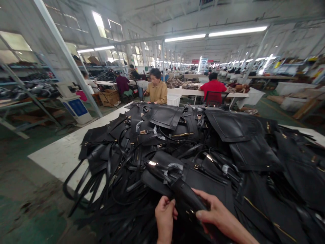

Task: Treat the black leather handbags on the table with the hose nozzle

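Observation:
A black leather handbag [186,195] with small gold-coloured fittings is in front of me, low in the view. My right hand [215,215] grips it from the right, thumb on top and fingers partly tucked underneath. Just left of the bag, my left hand [165,217] has its thumb and fingers closed in a pinch close to the bag's edge. Whatever lies between those fingertips is too small or hidden to make out. Around both hands spreads a heap of similar black bags [162,117] with straps, gold buckles and zips.
The heap covers much of a white table [58,159], whose left corner shows; straps [83,183] hang over its edge. Across it sits a person in a tan jacket [158,91]. Farther back are a person in red [213,88], a cardboard box [109,97] and other worktables.

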### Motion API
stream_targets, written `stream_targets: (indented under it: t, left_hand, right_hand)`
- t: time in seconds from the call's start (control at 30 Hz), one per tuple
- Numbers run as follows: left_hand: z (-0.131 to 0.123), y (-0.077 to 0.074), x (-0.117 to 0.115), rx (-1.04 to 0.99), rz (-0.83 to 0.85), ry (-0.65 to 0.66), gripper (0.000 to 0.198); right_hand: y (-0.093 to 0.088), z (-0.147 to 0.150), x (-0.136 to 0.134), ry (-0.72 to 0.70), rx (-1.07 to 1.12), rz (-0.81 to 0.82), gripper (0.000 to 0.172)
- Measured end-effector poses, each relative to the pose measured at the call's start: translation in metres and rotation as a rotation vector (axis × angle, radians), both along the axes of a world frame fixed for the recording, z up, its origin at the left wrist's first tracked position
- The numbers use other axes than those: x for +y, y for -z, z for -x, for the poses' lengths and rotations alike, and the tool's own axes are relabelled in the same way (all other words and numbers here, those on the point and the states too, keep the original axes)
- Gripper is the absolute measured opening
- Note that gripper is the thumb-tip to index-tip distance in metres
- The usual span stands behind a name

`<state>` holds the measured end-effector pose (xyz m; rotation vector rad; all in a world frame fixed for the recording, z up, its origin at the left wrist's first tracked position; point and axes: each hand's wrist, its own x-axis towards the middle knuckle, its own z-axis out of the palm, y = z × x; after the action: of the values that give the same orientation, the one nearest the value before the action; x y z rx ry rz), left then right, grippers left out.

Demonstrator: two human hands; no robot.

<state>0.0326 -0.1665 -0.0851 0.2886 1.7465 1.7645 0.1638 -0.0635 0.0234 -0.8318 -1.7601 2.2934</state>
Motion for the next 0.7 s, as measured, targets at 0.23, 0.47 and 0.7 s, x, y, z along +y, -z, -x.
stream_targets:
  t: [0.23, 0.47, 0.7]
  left_hand:
    - [0.008, 0.001, -0.002, 0.023, -0.017, 0.033, 0.013]
    - [0.008, 0.012, -0.01, -0.022, -0.001, 0.051, 0.022]
    - [0.003, 0.005, 0.001, -0.453, -0.043, 0.046, 0.04]
  right_hand:
    - [-0.02, -0.006, -0.011, -0.084, 0.081, 0.055, 0.059]
    - [0.001, 0.01, -0.016, 0.044, 0.089, 0.022, 0.062]
    - [0.0, -0.019, 0.011, 0.252, 0.048, -0.018, 0.066]
